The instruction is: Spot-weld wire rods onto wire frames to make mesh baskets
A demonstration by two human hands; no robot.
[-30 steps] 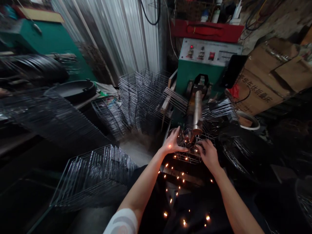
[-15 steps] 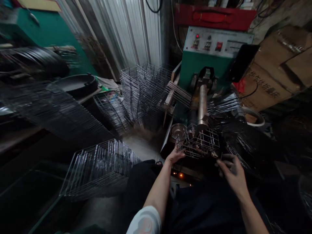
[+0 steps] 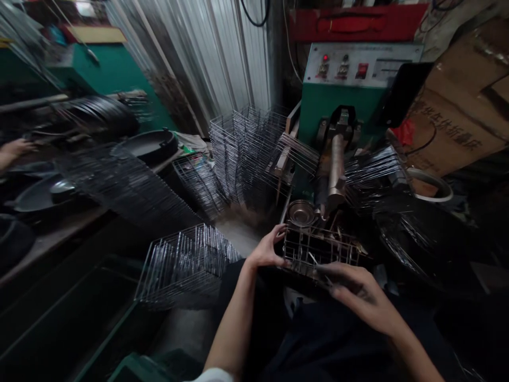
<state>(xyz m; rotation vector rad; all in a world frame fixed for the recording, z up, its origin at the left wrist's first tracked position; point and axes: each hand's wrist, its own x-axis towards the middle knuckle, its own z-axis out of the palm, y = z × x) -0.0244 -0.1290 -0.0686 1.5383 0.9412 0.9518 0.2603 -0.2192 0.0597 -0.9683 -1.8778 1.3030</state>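
A small wire basket (image 3: 318, 250) sits in front of the green welding machine (image 3: 350, 101), just below its metal electrode arm (image 3: 336, 172). My left hand (image 3: 268, 249) grips the basket's left side with curled fingers. My right hand (image 3: 353, 292) lies at the basket's near edge and pinches a thin wire rod (image 3: 318, 263) between thumb and fingers. A small round metal dish (image 3: 301, 212) stands just behind the basket.
Stacks of finished wire racks stand at the back (image 3: 242, 154), lie near my left knee (image 3: 186, 262) and lean on the left bench (image 3: 119, 183). Loose wire rods (image 3: 374, 170) rest right of the machine. Another person's hand (image 3: 14, 148) shows at far left. Cardboard boxes (image 3: 457, 116) stand at right.
The sparks have stopped. The basket has tilted and come toward me. My right hand left the basket, drew back, then returned holding a thin wire. My left hand shifted to the basket's left side.
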